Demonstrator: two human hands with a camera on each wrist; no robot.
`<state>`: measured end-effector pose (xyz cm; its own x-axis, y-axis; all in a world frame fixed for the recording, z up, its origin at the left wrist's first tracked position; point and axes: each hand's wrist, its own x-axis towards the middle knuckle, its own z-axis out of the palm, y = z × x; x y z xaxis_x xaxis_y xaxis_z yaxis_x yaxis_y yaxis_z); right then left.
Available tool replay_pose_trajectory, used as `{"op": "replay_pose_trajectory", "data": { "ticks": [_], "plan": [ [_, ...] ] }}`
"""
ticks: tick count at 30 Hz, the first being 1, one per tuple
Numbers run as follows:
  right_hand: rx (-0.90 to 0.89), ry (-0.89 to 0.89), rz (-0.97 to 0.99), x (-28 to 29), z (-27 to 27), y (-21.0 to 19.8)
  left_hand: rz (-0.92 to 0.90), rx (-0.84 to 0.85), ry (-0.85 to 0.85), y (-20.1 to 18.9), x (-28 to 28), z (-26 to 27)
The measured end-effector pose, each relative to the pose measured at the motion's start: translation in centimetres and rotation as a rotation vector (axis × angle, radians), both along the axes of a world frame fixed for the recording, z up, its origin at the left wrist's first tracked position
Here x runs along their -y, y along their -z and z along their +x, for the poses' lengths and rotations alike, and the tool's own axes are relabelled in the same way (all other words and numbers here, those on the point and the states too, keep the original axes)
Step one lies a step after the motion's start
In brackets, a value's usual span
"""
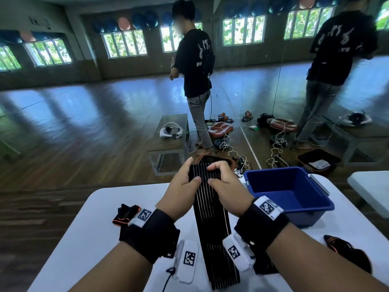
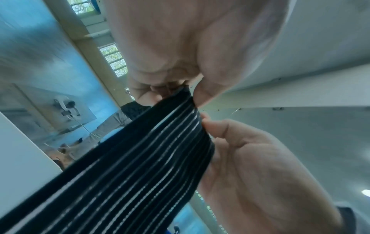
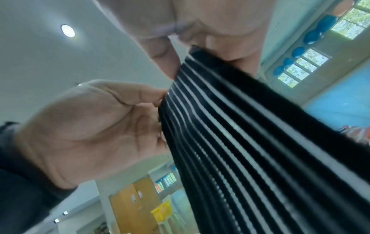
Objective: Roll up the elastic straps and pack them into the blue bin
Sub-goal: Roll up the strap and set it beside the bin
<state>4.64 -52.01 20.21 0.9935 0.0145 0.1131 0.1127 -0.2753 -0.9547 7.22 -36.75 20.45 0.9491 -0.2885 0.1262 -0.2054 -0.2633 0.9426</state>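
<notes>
A long black elastic strap (image 1: 212, 224) with thin white lines runs down the middle of the white table (image 1: 88, 239) toward me. Its far end is lifted off the table and bent over. My left hand (image 1: 185, 175) grips that end from the left, thumb on top. My right hand (image 1: 223, 175) grips it from the right, fingers curled over the fold. The left wrist view shows the strap (image 2: 140, 158) pinched between fingers and thumb; in the right wrist view the strap (image 3: 250, 134) is held the same way. The blue bin (image 1: 288, 190) stands open at the right.
Two more black straps with orange trim lie on the table: one rolled at the left (image 1: 126, 213), one at the right edge (image 1: 347, 251). Beyond the table a person (image 1: 195, 66) stands on the wooden floor by a low bench (image 1: 168, 140) and loose cables.
</notes>
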Motion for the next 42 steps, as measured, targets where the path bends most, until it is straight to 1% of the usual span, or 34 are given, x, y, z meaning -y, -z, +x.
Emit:
{"op": "replay_pose_trajectory", "data": {
  "ticks": [1, 3, 5, 6, 7, 10, 13, 15, 18, 19, 21, 23, 24, 26, 28, 32, 36, 38, 40, 42],
  "plan": [
    [-0.009, 0.018, -0.063, 0.1, 1.0, 0.1, 0.049, 0.04, -0.021, 0.2, -0.2, 1.0],
    [0.046, 0.056, -0.215, 0.2, 2.9, -0.6, 0.133, 0.154, -0.091, -0.4, -0.2, 2.8],
    [0.167, 0.099, -0.331, 0.2, 4.4, -2.4, 0.126, 0.257, -0.148, -1.9, -0.2, 4.4],
    [0.238, 0.121, -0.357, 0.3, 5.0, -3.5, 0.104, 0.31, -0.163, -2.9, -0.2, 5.1],
    [0.305, 0.138, -0.355, 0.3, 5.5, -4.6, 0.08, 0.361, -0.177, -3.9, -0.3, 5.6],
    [0.454, 0.167, -0.254, 0.4, 6.0, -6.8, -0.009, 0.465, -0.169, -6.6, -0.9, 6.1],
    [0.508, 0.194, -0.164, 0.5, 5.1, -6.5, -0.035, 0.518, -0.132, -7.0, -1.7, 5.4],
    [0.476, 0.227, -0.139, 0.6, 4.0, -4.6, -0.007, 0.496, -0.128, -5.3, -2.3, 4.7],
    [0.28, 0.203, -0.114, 0.4, 2.2, 0.9, 0.038, 0.343, -0.101, 0.1, -3.3, 2.8],
    [0.2, 0.173, -0.154, 0.4, 1.5, 3.2, 0.08, 0.283, -0.093, 2.3, -3.7, 1.8],
    [0.065, 0.078, -0.308, 0.3, -0.6, 8.0, 0.204, 0.164, -0.065, 7.3, -4.6, -0.6],
    [-0.034, -0.044, -0.441, 0.3, -3.1, 12.6, 0.319, 0.063, -0.011, 12.3, -5.4, -3.5],
    [-0.097, -0.11, -0.476, 0.2, -4.5, 14.5, 0.364, 0.013, 0.021, 14.5, -5.7, -5.0],
    [-0.228, -0.217, -0.536, 0.1, -7.2, 17.3, 0.453, -0.065, 0.091, 18.1, -6.3, -7.9],
    [-0.308, -0.269, -0.584, 0.0, -9.5, 19.3, 0.505, -0.115, 0.139, 20.7, -6.6, -10.4],
    [-0.341, -0.336, -0.623, 0.1, -12.6, 22.0, 0.545, -0.152, 0.164, 23.8, -6.7, -14.2],
    [-0.354, -0.379, -0.66, 0.3, -14.6, 23.1, 0.546, -0.151, 0.104, 24.8, -6.6, -16.4],
    [-0.375, -0.331, -0.619, 0.5, -15.2, 23.3, 0.509, -0.207, 0.023, 24.8, -6.4, -17.1],
    [-0.441, -0.238, -0.524, 0.8, -15.2, 23.2, 0.441, -0.274, -0.078, 24.8, -6.2, -17.2],
    [-0.494, -0.16, -0.446, 0.7, -15.0, 23.1, 0.393, -0.297, -0.146, 24.8, -5.9, -17.2]
  ]
}}
